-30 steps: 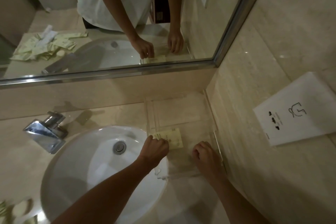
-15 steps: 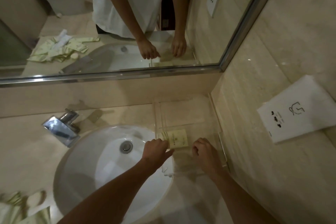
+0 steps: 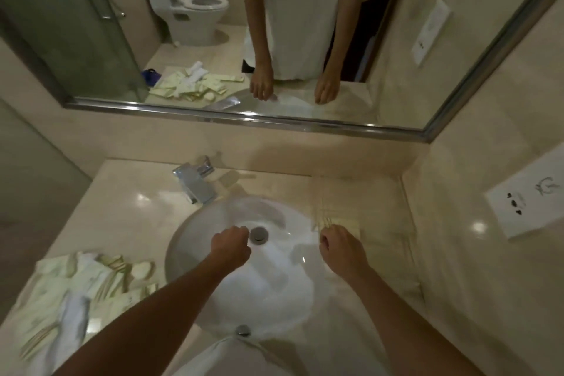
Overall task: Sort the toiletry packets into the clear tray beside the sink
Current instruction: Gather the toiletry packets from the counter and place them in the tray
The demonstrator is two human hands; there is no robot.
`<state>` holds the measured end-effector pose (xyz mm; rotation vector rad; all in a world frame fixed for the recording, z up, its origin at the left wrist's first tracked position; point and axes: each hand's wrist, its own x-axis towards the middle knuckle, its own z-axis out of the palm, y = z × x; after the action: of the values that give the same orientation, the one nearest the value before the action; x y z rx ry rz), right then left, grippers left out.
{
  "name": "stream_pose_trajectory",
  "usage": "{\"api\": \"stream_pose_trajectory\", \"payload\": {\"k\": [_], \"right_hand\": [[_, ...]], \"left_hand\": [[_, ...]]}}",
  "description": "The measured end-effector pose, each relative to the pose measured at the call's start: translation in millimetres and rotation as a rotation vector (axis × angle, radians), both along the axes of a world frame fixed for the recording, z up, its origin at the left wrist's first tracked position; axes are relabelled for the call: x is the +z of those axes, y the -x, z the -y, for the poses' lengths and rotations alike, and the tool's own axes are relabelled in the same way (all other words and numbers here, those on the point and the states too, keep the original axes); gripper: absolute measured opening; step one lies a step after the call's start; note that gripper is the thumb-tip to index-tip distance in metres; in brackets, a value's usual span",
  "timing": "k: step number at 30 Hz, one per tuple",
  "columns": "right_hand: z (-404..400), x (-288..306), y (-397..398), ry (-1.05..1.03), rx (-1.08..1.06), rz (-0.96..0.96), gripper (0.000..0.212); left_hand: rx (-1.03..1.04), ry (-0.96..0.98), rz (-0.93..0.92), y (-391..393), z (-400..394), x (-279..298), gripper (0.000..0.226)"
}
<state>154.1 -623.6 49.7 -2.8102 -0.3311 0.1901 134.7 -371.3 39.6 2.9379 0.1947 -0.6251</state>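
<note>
Now the left hand [image 3: 230, 246] has let go of the pale packet [image 3: 338, 223] it was setting down half a second ago and has drawn back over the sink [image 3: 274, 272], its fingers loosely curled and holding nothing. That packet lies inside the clear tray [image 3: 366, 207] on the right of the basin, flat near the tray's near end, and the right hand [image 3: 341, 249] rests just beside it at the tray's edge, fingers curled; whether they pinch anything I cannot tell. So one packet looks placed. Many more lie in the heap of packets [image 3: 79, 290] on the desk [image 3: 128, 207] left of the sink, and the freed left hand seems bound for them.
</note>
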Motion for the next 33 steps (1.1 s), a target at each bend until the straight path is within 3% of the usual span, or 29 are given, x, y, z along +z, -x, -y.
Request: {"api": "stream_pose_trajectory", "payload": {"k": [9,17,26,33], "right_hand": [[-106.4,7.4,30.1,0.214,0.188,-0.255,0.022],[-202.6,7.2,66.5,0.227,0.329,-0.35,0.036],[-293.8,-14.3,113.5,0.144,0.491,-0.337,0.052],[-348.7,-52.6,147.0,0.125,0.62,-0.192,0.068]], "left_hand": [[0.177,0.054,0.038,75.7,-108.8,-0.8,0.026],[0.315,0.081,0.054,140.7,-206.7,-10.2,0.03],[0.195,0.022,0.127,186.9,-275.5,-26.7,0.038],[0.003,-0.109,0.228,189.4,-309.8,-37.2,0.049]]}}
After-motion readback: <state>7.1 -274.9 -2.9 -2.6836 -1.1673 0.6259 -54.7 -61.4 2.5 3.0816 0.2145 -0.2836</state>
